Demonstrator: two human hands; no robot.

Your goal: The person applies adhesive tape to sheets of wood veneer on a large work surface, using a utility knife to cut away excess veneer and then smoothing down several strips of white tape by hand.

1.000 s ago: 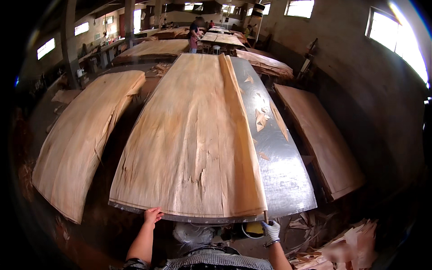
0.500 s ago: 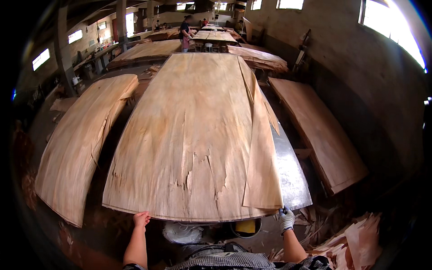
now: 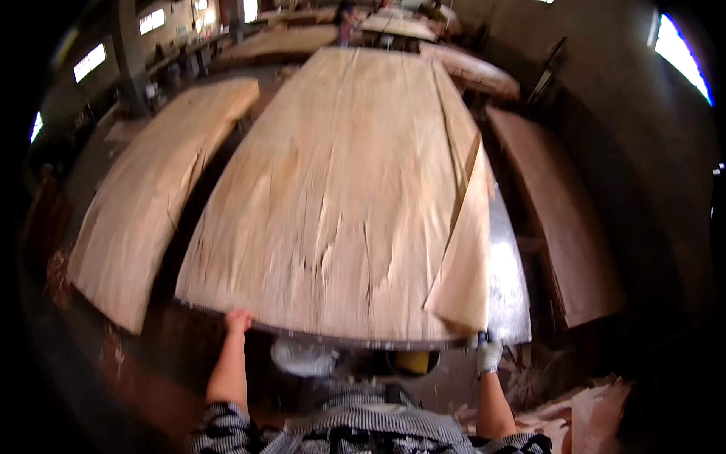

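Note:
A wide, pale wood veneer sheet (image 3: 363, 189) lies over a metal-topped table (image 3: 510, 280), whose shiny surface shows along the right side. Splits and torn patches run through the sheet's near part. At its near edge, left of the middle, my bare left hand (image 3: 237, 321) is closed on the rim. My right hand (image 3: 490, 356), in a whitish glove with dark fingertips, grips the near right corner of the sheet. Close to that hand, a narrow veneer strip (image 3: 465, 265) lies slanted over the sheet's right side. Both hands' fingertips are partly hidden, and motion blurs the picture.
A stack of pale veneer (image 3: 162, 204) stands on the left, and a browner stack (image 3: 563, 219) on the right. Beneath the near edge are a clear plastic bag (image 3: 304, 357) and a bucket with something yellow (image 3: 412, 363). Veneer scraps (image 3: 582, 416) lie lower right. A person (image 3: 345, 21) stands far off.
The view has tilted, so the table and hands sit higher in the picture. The veneer strip on the right slants more than before. Both hands stay at the near edge.

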